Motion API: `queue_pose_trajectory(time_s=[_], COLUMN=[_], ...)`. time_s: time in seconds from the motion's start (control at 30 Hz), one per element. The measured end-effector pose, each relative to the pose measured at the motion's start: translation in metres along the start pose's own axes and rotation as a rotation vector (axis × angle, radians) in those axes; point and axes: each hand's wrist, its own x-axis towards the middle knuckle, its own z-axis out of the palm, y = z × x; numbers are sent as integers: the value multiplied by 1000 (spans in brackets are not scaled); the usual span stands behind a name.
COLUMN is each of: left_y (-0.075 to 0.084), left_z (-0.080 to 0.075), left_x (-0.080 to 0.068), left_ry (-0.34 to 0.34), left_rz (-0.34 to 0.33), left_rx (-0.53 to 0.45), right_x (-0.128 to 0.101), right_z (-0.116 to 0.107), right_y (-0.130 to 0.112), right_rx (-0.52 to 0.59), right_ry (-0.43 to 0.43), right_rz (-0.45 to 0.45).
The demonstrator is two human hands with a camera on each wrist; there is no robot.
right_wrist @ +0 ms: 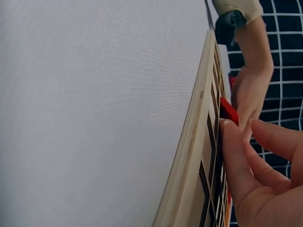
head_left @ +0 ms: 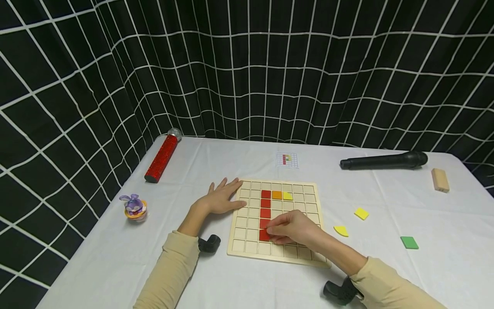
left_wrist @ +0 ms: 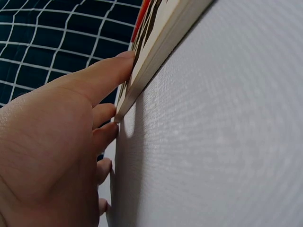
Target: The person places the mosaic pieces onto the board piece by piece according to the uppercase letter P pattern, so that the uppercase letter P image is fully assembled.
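Note:
A wooden grid board [head_left: 247, 246] lies on the white tablecloth. Several red square tiles run down one of its columns, with an orange square tile [head_left: 277, 195] and a yellow quarter-round tile [head_left: 287, 196] beside the top one. My right hand [head_left: 295, 229] pinches the lowest red tile [head_left: 264, 235] at its right side. That red tile [right_wrist: 229, 109] stands tilted up from the board in the right wrist view, right at the fingertips. My left hand [head_left: 220, 201] lies at the board's left edge, fingers spread, the thumb [left_wrist: 111, 73] resting on the rim.
Right of the board lie a yellow quarter-round tile [head_left: 341, 231], a yellow square tile [head_left: 361, 213] and a green tile [head_left: 409, 242]. Behind it is a printed pattern card [head_left: 287, 160]. Farther out are a red microphone [head_left: 163, 158], a black microphone [head_left: 382, 161], a wooden block [head_left: 440, 180] and a purple bunny toy [head_left: 134, 207].

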Motion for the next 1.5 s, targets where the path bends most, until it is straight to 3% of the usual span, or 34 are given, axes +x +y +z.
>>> queue_pose_trajectory(time_s=[0.3, 1.07, 1.23, 1.5], left_y=[1, 2, 3, 3], left_z=[-1, -2, -3, -3], left_x=[0, -1, -2, -2], left_ry=[0, -5, -6, -10], left_rz=[4, 4, 2, 6], left_rx=[0, -16, -15, -13], right_x=[0, -2, -1, -3], right_z=[-1, -10, -18, -38], right_y=[-1, 1, 4, 10], right_rx=[-73, -86, -68, 37], right_ry=[1, 14, 24, -66], right_rz=[-19, -37, -43, -87])
